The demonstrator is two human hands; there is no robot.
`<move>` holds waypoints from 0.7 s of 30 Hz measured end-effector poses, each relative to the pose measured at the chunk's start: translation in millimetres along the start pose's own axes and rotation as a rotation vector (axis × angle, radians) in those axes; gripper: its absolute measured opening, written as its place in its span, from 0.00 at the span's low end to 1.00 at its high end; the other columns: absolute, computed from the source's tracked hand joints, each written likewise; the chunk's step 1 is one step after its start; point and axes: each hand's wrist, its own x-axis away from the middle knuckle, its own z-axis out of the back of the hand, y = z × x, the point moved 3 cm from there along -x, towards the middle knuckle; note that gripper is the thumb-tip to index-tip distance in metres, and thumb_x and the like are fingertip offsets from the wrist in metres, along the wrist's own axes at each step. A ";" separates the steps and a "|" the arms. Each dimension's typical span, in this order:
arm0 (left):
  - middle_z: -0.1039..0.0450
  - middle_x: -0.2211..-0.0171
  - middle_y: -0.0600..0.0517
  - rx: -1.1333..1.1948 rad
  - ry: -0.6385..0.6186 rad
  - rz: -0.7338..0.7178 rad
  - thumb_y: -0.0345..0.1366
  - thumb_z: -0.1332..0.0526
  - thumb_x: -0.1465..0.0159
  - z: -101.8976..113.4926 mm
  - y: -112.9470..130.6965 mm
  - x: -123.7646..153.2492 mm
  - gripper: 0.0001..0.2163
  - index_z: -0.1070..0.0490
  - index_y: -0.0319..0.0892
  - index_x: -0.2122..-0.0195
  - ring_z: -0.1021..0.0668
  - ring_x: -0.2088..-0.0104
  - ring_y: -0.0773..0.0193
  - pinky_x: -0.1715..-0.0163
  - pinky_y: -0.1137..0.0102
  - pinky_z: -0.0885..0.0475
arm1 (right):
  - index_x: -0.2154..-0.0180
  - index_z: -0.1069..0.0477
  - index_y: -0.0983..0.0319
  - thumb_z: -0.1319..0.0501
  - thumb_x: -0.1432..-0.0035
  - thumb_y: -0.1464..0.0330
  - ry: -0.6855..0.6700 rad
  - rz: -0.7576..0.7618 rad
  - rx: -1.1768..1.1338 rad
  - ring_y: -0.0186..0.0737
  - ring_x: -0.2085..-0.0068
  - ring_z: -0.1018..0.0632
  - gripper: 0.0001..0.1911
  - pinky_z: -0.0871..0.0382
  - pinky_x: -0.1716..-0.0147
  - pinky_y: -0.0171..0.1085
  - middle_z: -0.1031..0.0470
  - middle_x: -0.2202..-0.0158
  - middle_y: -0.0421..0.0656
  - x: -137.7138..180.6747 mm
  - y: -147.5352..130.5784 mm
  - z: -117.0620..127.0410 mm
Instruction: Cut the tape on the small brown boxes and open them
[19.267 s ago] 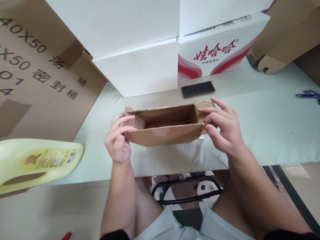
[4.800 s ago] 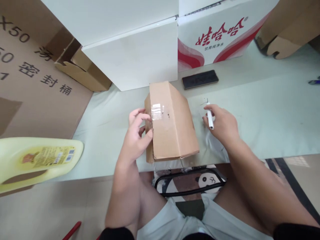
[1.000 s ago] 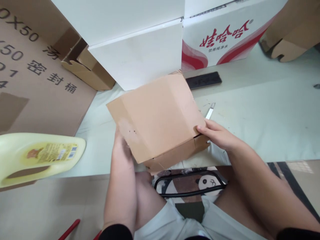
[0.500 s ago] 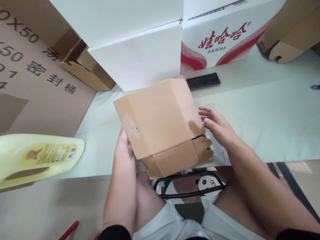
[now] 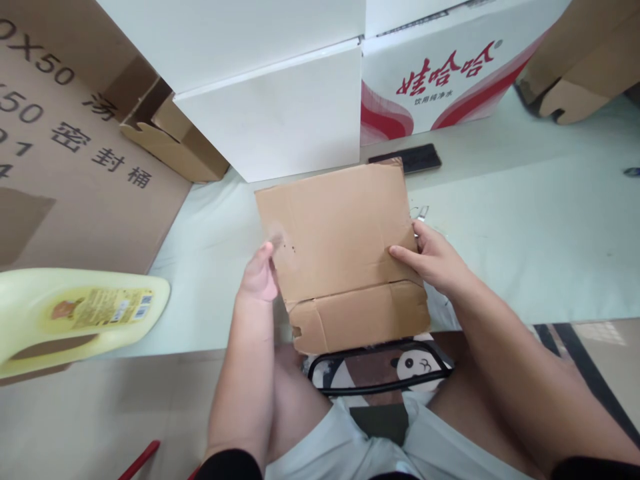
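Note:
A flat, folded brown cardboard box (image 5: 340,233) lies tilted in front of me over the table's front edge, with creases, small dark specks and a notched lower flap (image 5: 360,317). My right hand (image 5: 433,257) grips its right side, the thumb on top and the other fingers at or under the edge. At the left edge is my left hand (image 5: 260,273), thumb up against the cardboard; its other fingers are mostly hidden. Just beyond the top right corner lies a black phone (image 5: 423,158), partly covered by the cardboard.
White cartons (image 5: 280,120) and a red-lettered white carton (image 5: 440,87) stand along the back. At left are a large printed cardboard box (image 5: 100,200) and a yellow jug (image 5: 115,313). Another brown carton (image 5: 590,73) sits at back right, a pen (image 5: 631,172) at the right edge.
The cardboard has shifted right and turned slightly, its side creases lying flatter. My right hand has closed on its right side; my left thumb has come into view at the left edge.

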 end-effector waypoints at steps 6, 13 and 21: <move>0.17 0.58 0.43 -0.101 0.002 0.026 0.41 0.19 0.57 -6.5 -5.7 0.2 0.30 0.27 0.43 0.55 0.15 0.53 0.41 0.53 0.52 0.18 | 0.52 0.31 0.56 0.28 0.48 0.58 0.047 0.024 0.065 0.55 0.46 0.18 0.24 0.22 0.46 0.55 0.19 0.47 0.48 -2.2 2.4 1.6; 0.17 0.58 0.43 -0.084 0.014 -0.004 0.37 0.21 0.55 -6.2 -5.2 -1.9 0.28 0.27 0.43 0.54 0.15 0.53 0.43 0.53 0.53 0.19 | 0.52 0.30 0.55 0.30 0.45 0.58 0.055 0.030 0.090 0.54 0.47 0.18 0.22 0.21 0.48 0.54 0.18 0.49 0.47 -2.8 3.4 0.5; 0.17 0.62 0.48 -0.080 0.009 -0.023 0.36 0.23 0.57 -2.2 -4.4 -1.5 0.25 0.25 0.44 0.57 0.15 0.62 0.50 0.63 0.61 0.19 | 0.53 0.29 0.57 0.30 0.48 0.57 0.122 0.066 0.228 0.57 0.46 0.19 0.22 0.25 0.44 0.58 0.20 0.47 0.49 -3.1 3.8 1.3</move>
